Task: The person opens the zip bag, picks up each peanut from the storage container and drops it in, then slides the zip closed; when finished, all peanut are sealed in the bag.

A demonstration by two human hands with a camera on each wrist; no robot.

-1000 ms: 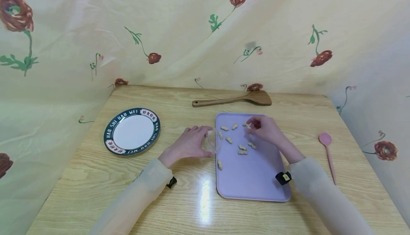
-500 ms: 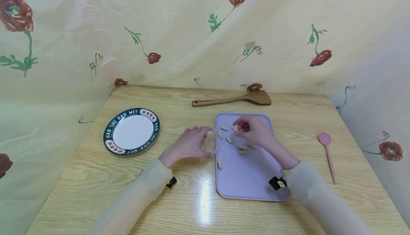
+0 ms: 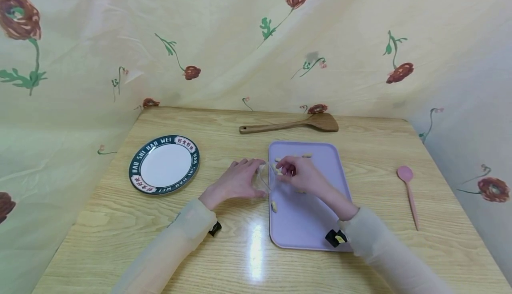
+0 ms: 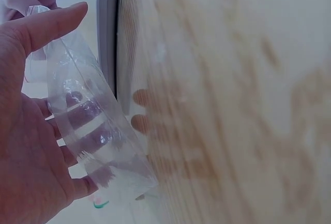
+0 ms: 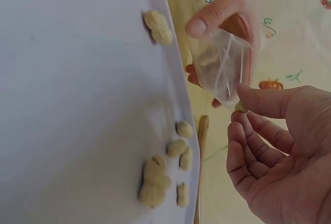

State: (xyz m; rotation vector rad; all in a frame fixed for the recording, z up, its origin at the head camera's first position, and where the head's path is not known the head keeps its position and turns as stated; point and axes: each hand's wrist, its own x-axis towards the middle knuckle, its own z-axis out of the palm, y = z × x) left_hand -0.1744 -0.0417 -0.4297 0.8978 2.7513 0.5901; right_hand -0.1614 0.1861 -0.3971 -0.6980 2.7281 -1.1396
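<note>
My left hand (image 3: 236, 182) holds a clear plastic bag (image 4: 95, 125) at the left edge of the lilac tray (image 3: 308, 227), thumb on one side and fingers on the other. The bag's mouth faces the tray. Between thumb and fingertips, my right hand (image 3: 302, 175) pinches a peanut (image 5: 241, 107), mostly covered by the fingers. In the right wrist view that peanut is right at the bag's rim. Several unshelled peanuts lie on the tray, one (image 5: 158, 27) apart from the cluster (image 5: 153, 182); the right hand hides some in the head view.
A white plate with a dark green rim (image 3: 136, 165) lies on the left of the wooden table (image 3: 224, 258). Behind the tray is a wooden spatula (image 3: 288, 125). To the right lies a pink spoon (image 3: 408, 187). Flowered cloth (image 3: 224, 40) hangs around the table.
The right hand has moved left across the tray, from the far right peanuts to the bag's mouth, carrying a peanut. The left hand and bag have stayed nearly still.
</note>
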